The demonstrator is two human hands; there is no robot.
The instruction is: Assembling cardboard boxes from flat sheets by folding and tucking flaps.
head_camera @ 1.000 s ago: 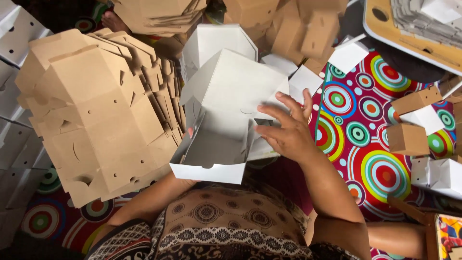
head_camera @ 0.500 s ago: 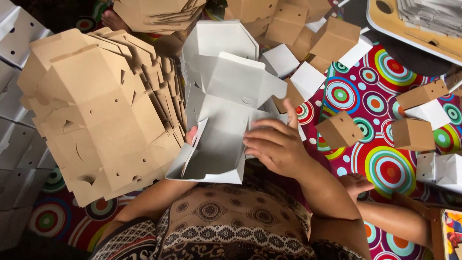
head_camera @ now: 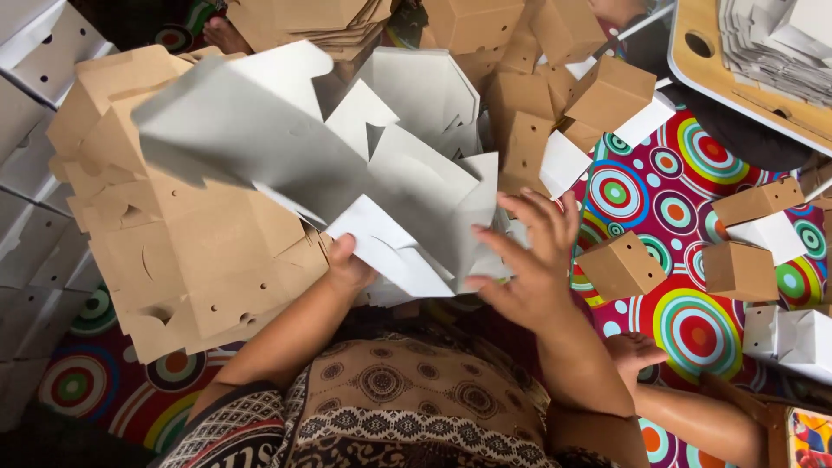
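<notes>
A white half-folded cardboard box [head_camera: 295, 165] is raised in front of me, its flaps spread wide and partly blurred. My left hand [head_camera: 348, 264] grips its lower edge from below. My right hand [head_camera: 530, 260] has its fingers spread against the right side panel of the box. Behind the box, a second white open box [head_camera: 425, 87] lies on the pile. The box hides much of what lies under it.
A stack of flat brown box blanks [head_camera: 173, 260] lies at my left. Small folded brown boxes [head_camera: 620, 264] and white ones [head_camera: 802, 338] sit on a mat with coloured circles [head_camera: 693, 329]. Another person's hand [head_camera: 637, 351] rests low right. A wooden tray [head_camera: 745, 78] is top right.
The white box was lifted from my lap and swung up to the left, its flaps opening out. My left hand came into view under it; my right hand moved to its side.
</notes>
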